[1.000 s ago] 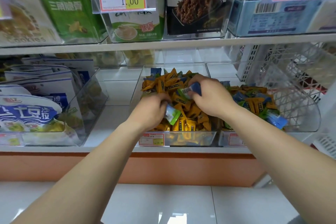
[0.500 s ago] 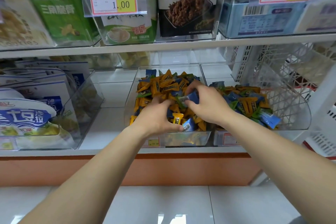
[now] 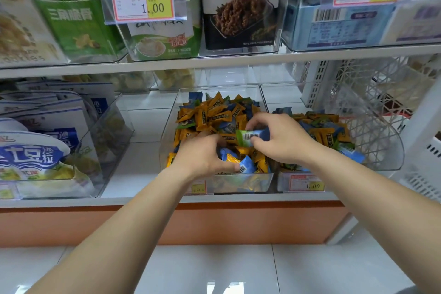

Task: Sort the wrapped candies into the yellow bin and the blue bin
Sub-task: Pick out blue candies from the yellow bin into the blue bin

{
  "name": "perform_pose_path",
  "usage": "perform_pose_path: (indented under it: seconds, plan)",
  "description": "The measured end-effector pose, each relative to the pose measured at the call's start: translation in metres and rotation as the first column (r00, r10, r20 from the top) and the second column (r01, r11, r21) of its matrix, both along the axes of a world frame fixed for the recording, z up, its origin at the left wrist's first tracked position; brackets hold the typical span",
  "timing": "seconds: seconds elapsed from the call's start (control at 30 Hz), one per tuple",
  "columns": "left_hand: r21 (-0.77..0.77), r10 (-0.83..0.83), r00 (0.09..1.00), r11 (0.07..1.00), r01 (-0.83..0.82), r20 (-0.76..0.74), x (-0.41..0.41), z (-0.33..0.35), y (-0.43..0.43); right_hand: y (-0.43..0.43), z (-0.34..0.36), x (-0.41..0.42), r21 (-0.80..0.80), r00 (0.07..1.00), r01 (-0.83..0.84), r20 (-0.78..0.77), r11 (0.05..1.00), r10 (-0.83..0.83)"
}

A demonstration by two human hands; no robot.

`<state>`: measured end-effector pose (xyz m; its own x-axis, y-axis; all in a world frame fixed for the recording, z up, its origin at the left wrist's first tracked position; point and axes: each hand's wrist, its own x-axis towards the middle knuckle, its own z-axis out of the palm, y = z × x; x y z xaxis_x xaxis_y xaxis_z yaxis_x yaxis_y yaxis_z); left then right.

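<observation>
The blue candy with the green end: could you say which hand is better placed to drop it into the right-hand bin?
Right: the right hand pinches the candy beside that bin; the left hand grips other candies.

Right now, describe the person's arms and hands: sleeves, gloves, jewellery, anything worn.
Nothing worn shows. The left hand and right hand are bare: no gloves, rings or watch at either wrist. The left forearm and right forearm are uncovered to the frame's edge, so no sleeve is in view.
</observation>
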<state>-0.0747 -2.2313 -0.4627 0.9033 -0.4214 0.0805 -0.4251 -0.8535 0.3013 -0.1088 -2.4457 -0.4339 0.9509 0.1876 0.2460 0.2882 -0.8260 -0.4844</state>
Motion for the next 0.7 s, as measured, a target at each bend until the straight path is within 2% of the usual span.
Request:
perform_pose_path:
  seconds: [0.07, 0.17, 0.2, 0.37, 0.47, 0.57, 0.7]
  plan:
    - [0.018, -0.032, 0.998, 0.999, 0.033, -0.045, 0.003, 0.002, 0.008, 0.002, 0.000, -0.004, -0.050, 0.990, -0.105, -0.102, 0.993, 0.099]
    - [-0.037, -0.073, 0.991, 0.997, 0.069, -0.113, 0.004, 0.005, 0.018, 0.006, -0.005, -0.004, -0.328, 0.976, -0.192, -0.160, 0.925, 0.146]
    - [-0.047, -0.082, 0.988, 0.996, 0.077, -0.130, 0.004, 0.005, 0.019, 0.007, -0.005, -0.003, -0.360, 0.974, -0.200, -0.171, 0.911, 0.146]
    - [-0.148, -0.106, 0.978, 0.986, 0.079, -0.181, 0.001, 0.005, 0.021, 0.012, -0.006, -0.002, -0.353, 0.967, -0.214, -0.207, 0.911, 0.147]
    - [-0.134, -0.147, 0.975, 0.983, 0.126, -0.164, 0.000, 0.007, 0.021, 0.013, -0.007, -0.002, -0.349, 0.974, -0.200, -0.174, 0.916, 0.147]
    - [-0.089, -0.150, 0.970, 0.987, 0.135, -0.191, 0.000, 0.010, 0.022, 0.014, -0.006, -0.004, -0.294, 0.977, -0.181, -0.162, 0.938, 0.138]
    - [-0.170, -0.166, 0.963, 0.977, 0.131, -0.211, 0.001, 0.016, 0.031, 0.015, -0.004, -0.007, -0.203, 0.979, -0.166, -0.153, 0.965, 0.137]
